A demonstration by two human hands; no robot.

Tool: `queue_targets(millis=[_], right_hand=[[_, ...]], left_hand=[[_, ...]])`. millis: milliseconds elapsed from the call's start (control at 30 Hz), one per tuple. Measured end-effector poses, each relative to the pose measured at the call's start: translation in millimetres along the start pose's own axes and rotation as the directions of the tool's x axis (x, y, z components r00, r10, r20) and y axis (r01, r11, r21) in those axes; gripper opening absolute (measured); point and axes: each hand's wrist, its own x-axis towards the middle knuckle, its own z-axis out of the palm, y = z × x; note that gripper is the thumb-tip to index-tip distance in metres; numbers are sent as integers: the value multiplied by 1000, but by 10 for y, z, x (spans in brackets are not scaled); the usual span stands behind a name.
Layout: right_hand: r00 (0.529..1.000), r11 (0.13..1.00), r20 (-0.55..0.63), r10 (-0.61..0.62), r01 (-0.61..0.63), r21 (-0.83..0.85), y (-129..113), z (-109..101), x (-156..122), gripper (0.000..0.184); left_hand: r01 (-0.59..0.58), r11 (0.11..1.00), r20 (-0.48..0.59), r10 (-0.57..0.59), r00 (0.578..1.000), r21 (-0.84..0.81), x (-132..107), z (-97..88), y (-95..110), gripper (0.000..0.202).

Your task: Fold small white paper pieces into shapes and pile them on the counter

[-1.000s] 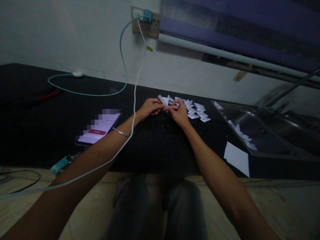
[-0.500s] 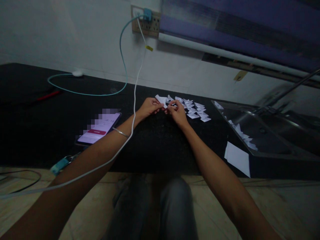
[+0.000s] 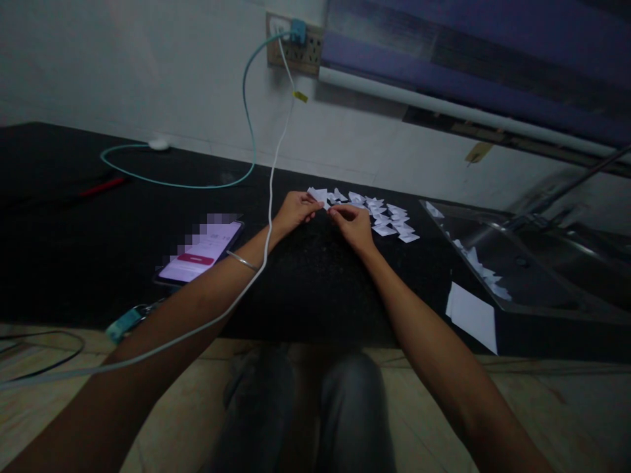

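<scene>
pinching folded paper [image 3: 318, 196] above the worktop [image 3: 315, 289] in the fingers of the left hand [image 3: 296, 209]; drawing fingertips of the right hand [image 3: 353, 226] closer together than half a second ago, seemingly mid-fold, cannot tell if grasping; near folded pieces [image 3: 378, 217].

A hand could pass over the black counter [image 3: 315, 282] between the 2 forearms [image 3: 200, 299]. The white cable [image 3: 270, 210] bars the way over the left forearm; folded papers [image 3: 386, 229] lie just beyond the right hand [image 3: 357, 230].
</scene>
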Motion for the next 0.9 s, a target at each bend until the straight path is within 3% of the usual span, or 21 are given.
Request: queue_targets(millis=[200,633,767,900], right_hand=[[1000,1000,-17,11,-11,-23,1,-4,9,15],[995,995,89,37,-45,88,96,0,23,31],[999,996,8,44,-44,77,91,-6,25,30],[995,997,-61,82,-83,-9,55,-1,14,24]], left_hand=[[-23,1000,70,23,997,-13,7,7,-32,19],[-68,998,149,66,987,10,3,-3,-62,24],[-92,995,211,100,972,-47,-23,7,-31,33],[-94,993,203,105,973,-65,-29,15,-24,40]])
